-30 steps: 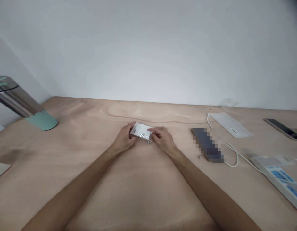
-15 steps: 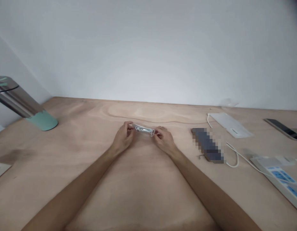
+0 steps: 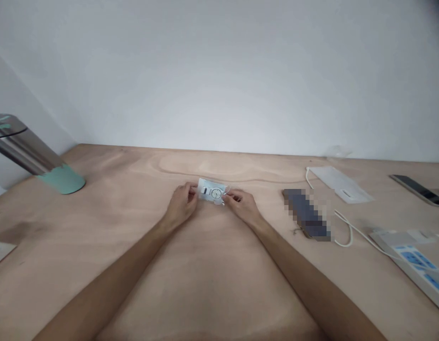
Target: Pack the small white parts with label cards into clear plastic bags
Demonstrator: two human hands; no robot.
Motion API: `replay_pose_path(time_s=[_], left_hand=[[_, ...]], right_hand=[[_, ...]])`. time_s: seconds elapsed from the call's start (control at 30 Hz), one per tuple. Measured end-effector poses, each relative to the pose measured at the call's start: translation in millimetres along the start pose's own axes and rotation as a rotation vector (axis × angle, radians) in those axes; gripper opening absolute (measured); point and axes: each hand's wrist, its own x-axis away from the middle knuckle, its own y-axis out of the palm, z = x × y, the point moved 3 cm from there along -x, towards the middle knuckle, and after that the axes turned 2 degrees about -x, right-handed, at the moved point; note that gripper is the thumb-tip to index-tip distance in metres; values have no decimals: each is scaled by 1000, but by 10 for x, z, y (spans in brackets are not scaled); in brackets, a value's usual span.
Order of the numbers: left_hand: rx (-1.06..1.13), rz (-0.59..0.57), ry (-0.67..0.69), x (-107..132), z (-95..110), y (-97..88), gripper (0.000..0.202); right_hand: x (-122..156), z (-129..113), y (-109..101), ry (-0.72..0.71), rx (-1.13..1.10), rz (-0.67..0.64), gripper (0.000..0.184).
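Between my two hands is a small whitish plastic packet [image 3: 208, 195] with a dark mark and a ring-shaped print or object on its face; I cannot make out its contents. A thin white loop sticks out at its right end. My left hand [image 3: 183, 201] pinches the left edge of the packet between thumb and fingers. At the other end, my right hand [image 3: 243, 204] has its fingertips closed on the right edge near the loop. The packet is held up tilted, just over the wooden table [image 3: 212, 270].
A steel bottle with a green base [image 3: 63, 180] stands at the left. To the right lie a blurred-out phone [image 3: 306, 213], a white pouch [image 3: 342, 184], another phone [image 3: 420, 190], a white cable [image 3: 368, 239] and a power strip [image 3: 418, 270]. A pale wall [image 3: 219, 76] rises behind.
The packet has turned from nearly edge-on so that its printed face now shows toward me. Both hands keep hold of it, nearly in place.
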Motion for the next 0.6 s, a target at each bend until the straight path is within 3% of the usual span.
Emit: replay_pose_path(time_s=[0.2, 0.33, 0.43, 0.6], left_hand=[[-42, -23, 33, 21, 32, 3, 36], [-62, -45, 55, 35, 47, 17, 44], [-79, -69, 89, 36, 63, 26, 43], [-73, -75, 112, 41, 67, 33, 43]], right_hand=[[-24, 116, 10, 113, -198, 83, 41], [-13, 102, -1, 118, -196, 91, 53], [-1, 62, -5, 112, -158, 77, 44], [11, 15, 8, 82, -113, 56, 14]])
